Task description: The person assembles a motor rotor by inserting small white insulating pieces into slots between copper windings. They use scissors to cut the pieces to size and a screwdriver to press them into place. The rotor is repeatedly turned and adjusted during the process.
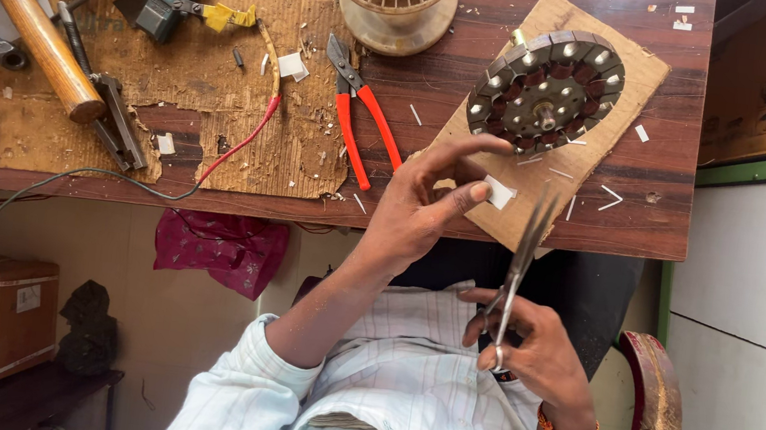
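We see a repair workshop, worn wooden bench (pixel 651 226), hammer (pixel 38 36) at ten o'clock, red pliers (pixel 359 126), motor part (pixel 546 91) at one o'clock, wires (pixel 237 146).

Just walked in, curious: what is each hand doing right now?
Left hand: pinching a small white paper piece.
Right hand: gripping scissors.

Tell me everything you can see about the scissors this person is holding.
The scissors are slim and all metal, grey and shiny, with long narrow blades. The right hand grips them by the loop handles, fingers through the loops. The blades point up and away from the person, slightly tilted, tips near a small white paper piece pinched in the left hand. The blades look motion-blurred, so I cannot tell how far apart they are. They hang over the edge of the wooden table, above a cardboard sheet.
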